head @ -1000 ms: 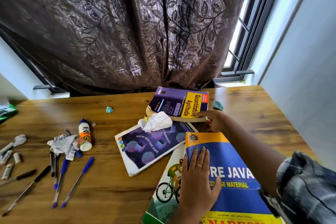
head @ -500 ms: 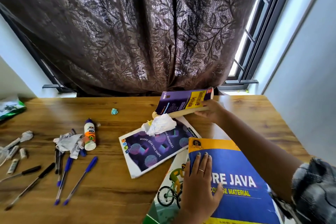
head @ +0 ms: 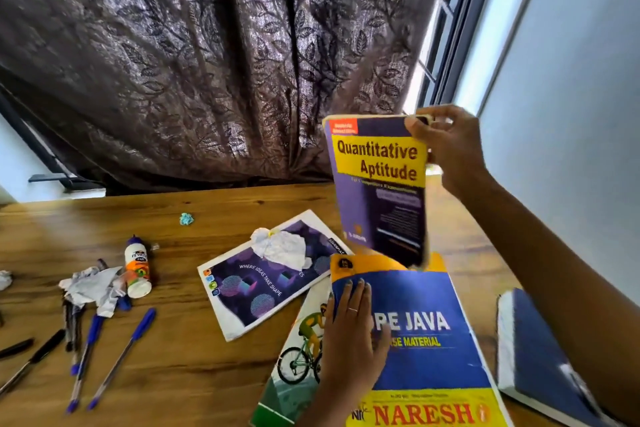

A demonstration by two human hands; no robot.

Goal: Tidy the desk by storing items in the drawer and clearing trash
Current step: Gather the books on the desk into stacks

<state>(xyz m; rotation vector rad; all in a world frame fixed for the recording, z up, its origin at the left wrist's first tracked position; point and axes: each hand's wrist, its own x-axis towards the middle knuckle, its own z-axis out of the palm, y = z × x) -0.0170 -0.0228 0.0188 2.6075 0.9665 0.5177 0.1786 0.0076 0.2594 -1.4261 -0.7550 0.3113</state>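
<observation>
Fingers of my right hand pinch the top corner of the Quantitative Aptitude book, which hangs upright, clear of the desk. My left hand lies flat, fingers together, on the Core Java book. Left of it I see a purple notebook bearing crumpled paper, then pens and a glue bottle.

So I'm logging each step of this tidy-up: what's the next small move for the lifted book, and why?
Probably lower the Quantitative Aptitude book flat onto the Java book. The right hand holds it upright by its top edge, right over that cover, while the left hand presses the Java book flat, as if steadying a stack.
</observation>
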